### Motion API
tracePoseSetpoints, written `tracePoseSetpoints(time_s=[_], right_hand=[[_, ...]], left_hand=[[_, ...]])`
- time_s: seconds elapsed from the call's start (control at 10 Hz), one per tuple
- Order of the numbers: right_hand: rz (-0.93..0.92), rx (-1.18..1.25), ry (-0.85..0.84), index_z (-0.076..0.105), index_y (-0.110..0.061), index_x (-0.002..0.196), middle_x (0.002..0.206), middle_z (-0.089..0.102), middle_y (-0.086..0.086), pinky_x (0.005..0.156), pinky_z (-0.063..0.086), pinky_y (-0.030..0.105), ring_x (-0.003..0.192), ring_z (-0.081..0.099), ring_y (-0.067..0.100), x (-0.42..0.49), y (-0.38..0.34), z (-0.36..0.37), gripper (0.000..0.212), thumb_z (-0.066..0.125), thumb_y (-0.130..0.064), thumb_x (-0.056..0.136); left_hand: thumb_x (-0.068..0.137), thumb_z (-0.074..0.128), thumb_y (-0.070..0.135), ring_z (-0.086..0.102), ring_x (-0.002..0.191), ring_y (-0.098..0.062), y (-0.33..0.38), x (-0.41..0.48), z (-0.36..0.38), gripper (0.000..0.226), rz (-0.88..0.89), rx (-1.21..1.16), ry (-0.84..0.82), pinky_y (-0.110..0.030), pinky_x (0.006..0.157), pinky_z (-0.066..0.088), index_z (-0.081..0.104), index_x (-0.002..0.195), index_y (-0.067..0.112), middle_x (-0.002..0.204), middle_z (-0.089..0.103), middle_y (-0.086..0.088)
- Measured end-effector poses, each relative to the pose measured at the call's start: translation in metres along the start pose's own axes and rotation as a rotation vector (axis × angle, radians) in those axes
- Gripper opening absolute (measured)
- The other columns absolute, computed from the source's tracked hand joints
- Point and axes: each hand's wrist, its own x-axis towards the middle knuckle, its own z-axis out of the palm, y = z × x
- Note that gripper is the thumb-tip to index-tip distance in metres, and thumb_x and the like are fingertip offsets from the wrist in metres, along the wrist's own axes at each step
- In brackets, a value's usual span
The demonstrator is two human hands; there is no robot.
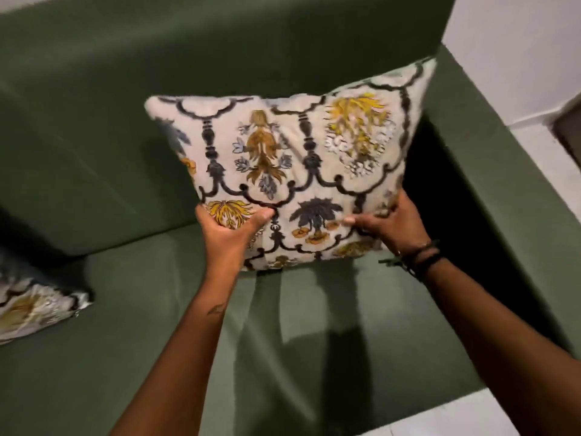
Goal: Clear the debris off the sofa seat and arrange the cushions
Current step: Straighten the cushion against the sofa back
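Note:
A cream cushion (292, 158) with a dark scalloped pattern and yellow, brown and grey flowers stands tilted at the right end of the green sofa seat (157, 325). Its top leans toward the backrest and the right armrest. My left hand (229, 229) grips its lower left edge, thumb on the front. My right hand (390, 225) holds its lower right corner, fingers spread over the fabric. A second cushion (34, 306) of the same pattern lies flat at the left edge of the view. I see no debris on the visible seat.
The sofa's green backrest (188, 73) runs across the top and its right armrest (503, 184) stands beside the cushion. A white wall (518, 42) and pale floor (471, 416) lie to the right and front.

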Motion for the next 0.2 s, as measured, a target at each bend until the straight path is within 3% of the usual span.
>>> tracePoseSetpoints(time_s=[0.1, 0.2], right_hand=[[0.029, -0.125, -0.098, 0.052, -0.009, 0.125, 0.115, 0.067, 0.003, 0.091, 0.056, 0.035, 0.1, 0.067, 0.015, 0.027, -0.01, 0.034, 0.073, 0.088, -0.006, 0.062], [-0.018, -0.171, -0.003, 0.045, -0.004, 0.134, 0.122, 0.061, -0.001, 0.088, 0.051, 0.012, 0.099, 0.061, -0.007, 0.008, -0.025, 0.042, 0.08, 0.085, 0.001, 0.065]], left_hand=[[0.05, 0.091, 0.041, 0.065, 0.1, 0.006, -0.006, 0.008, -0.03, 0.088, -0.039, 0.024, 0.056, -0.011, 0.08, 0.052, 0.043, 0.122, 0.031, 0.12, 0.061, 0.01], [0.053, 0.089, 0.051, 0.055, 0.124, -0.014, -0.002, -0.005, -0.049, 0.107, -0.144, 0.08, 0.095, -0.028, 0.1, 0.045, 0.033, 0.139, 0.022, 0.139, 0.052, -0.004]])
